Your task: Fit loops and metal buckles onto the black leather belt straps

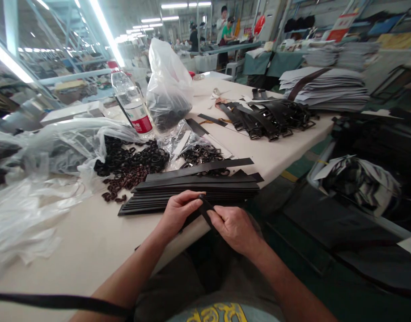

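Close to the table's front edge, my right hand (237, 226) is closed around a black belt strap (208, 209). My left hand (181, 210) pinches the strap's upper end between thumb and fingers. Whether a small loop sits at that end I cannot make out. Just beyond both hands lies a stack of flat black straps (192, 188), with a few loose ones on top. Behind it are a heap of small black loops (134, 154), some dark brown loops (124, 181) and a pile of dark metal buckles (205, 154) on clear plastic.
A plastic bottle (138, 107) and a tied clear bag (168, 85) stand behind the heaps. Crumpled plastic (40, 179) covers the left. Buckled belts (265, 114) and stacked grey sheets (326, 89) lie at the back right. A filled bin (312, 172) stands right. People work far off.
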Demonstrator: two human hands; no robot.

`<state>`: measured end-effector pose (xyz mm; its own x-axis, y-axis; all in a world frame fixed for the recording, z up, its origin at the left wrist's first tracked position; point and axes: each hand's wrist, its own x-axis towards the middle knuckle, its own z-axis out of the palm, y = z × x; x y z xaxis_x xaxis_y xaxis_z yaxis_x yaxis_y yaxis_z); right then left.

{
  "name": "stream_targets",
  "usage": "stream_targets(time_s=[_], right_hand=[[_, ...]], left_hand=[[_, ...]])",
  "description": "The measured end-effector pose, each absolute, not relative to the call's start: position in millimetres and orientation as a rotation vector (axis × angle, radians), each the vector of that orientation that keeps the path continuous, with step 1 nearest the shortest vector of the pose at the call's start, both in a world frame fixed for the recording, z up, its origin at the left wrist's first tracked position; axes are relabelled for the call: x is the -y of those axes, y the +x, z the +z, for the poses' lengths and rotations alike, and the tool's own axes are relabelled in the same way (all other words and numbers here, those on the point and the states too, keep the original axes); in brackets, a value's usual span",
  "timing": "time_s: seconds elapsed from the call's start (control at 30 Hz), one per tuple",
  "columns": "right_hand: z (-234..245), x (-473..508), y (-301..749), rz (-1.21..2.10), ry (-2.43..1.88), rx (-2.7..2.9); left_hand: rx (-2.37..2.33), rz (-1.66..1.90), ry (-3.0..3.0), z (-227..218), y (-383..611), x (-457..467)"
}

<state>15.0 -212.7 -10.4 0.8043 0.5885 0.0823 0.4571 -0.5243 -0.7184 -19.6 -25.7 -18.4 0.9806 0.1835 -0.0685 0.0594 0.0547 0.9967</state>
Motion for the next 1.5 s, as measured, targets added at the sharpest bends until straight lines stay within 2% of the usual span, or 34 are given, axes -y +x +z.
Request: stream_targets(time_s=[0.23,0.47,0.63,0.8,0.93,1.5], right_hand=[[-6.6,209.4,14.9,0.267,-2.171,0.759],[-6.6,208.5,16.8,0.236,-2.193,0.761],[-13.7,197.7,13.0,-0.071,-2.240,0.659],[-22.4,179.5,8.2,-0.505,-2.302,0.861],[-28.3,171.4,11.6,-0.656,-2.347,0.927],[-37.7,161.5,17.9,-0.485,-2.555,0.952]], left_hand=[[-0.037,0.292,1.735,-12.8,-20.6,30.5],[-0.204,0.107,1.569,-8.7,-22.7,32.2],[-0.324,0.175,1.410,-11.1,-18.7,31.3],[-0.385,0.226,1.220,-16.0,-16.6,28.9],[-0.404,0.248,1.135,-18.1,-16.6,28.1],[-0.382,0.322,1.293,-16.0,-16.9,34.2]])
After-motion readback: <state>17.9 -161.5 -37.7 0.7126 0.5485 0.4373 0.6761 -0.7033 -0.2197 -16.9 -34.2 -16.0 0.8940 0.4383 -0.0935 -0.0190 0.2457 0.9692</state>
